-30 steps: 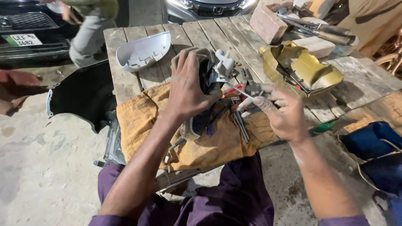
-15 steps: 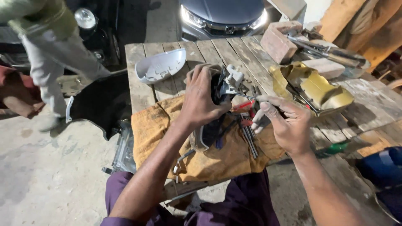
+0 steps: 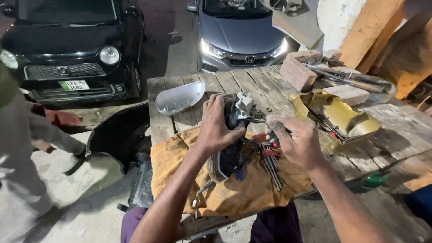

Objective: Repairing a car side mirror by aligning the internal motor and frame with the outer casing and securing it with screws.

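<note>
Tool tip behind right hand (image 3: pixel 299 144), mirror assy (image 3: pixel 229 139) partly covered, bystander (image 3: pixel 22 148) cropped

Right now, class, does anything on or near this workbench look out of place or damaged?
Yes. A black car bumper leans detached against the wooden table, and a silver mirror cover lies apart from the mirror assembly gripped by the left hand.

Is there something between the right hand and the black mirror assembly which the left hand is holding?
Nothing visible blocks it. The left hand grips the black mirror assembly above the orange cloth. The right hand is close beside it, its fingertips at a thin metal tool that reaches the assembly's top.
</note>
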